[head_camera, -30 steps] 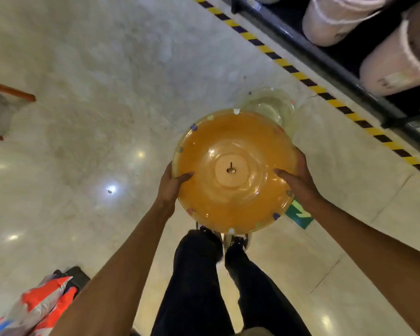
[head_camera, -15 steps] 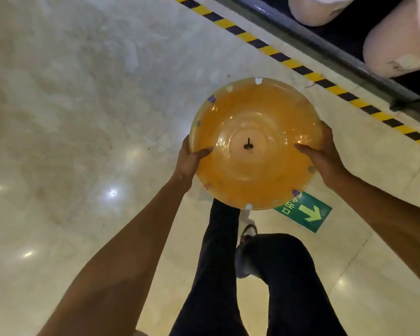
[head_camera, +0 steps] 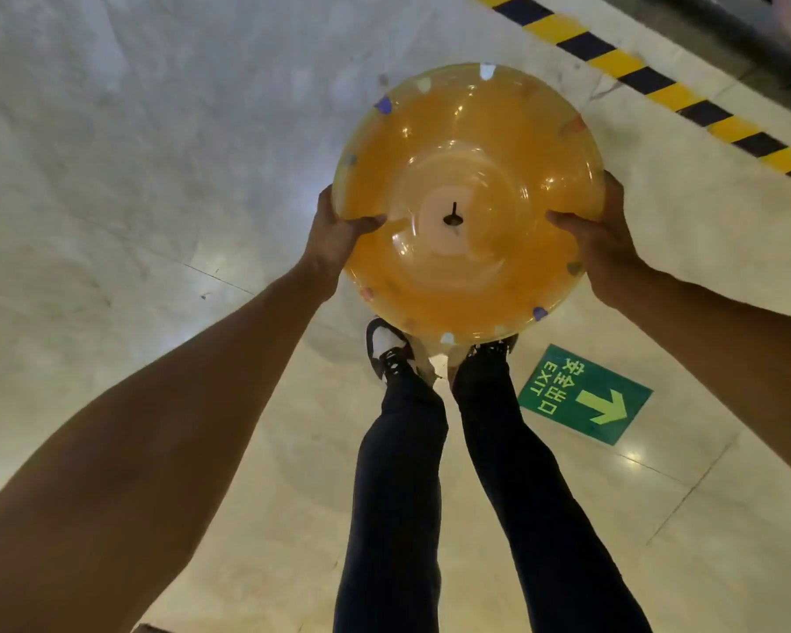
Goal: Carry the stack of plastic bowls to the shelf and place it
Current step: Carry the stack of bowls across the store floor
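Marble floor (head_camera: 156, 175) lies beneath the orange bowl stack (head_camera: 466, 198) gripped by left hand (head_camera: 334, 235) and right hand (head_camera: 603, 239).

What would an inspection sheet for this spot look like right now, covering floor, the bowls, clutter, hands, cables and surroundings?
Surface: glossy pale stone floor, no table in view.
Job's things: stack of orange plastic bowls, seen from above, held off the floor; the count cannot be told.
Clutter: nothing seen.
Grippers: left hand and right hand grip opposite rims, thumbs inside.
Cables: nothing seen.
Surroundings: green exit sign stuck on the floor by the right foot; yellow and black hazard tape ahead on the right; the shelf is barely in view at the top right corner.
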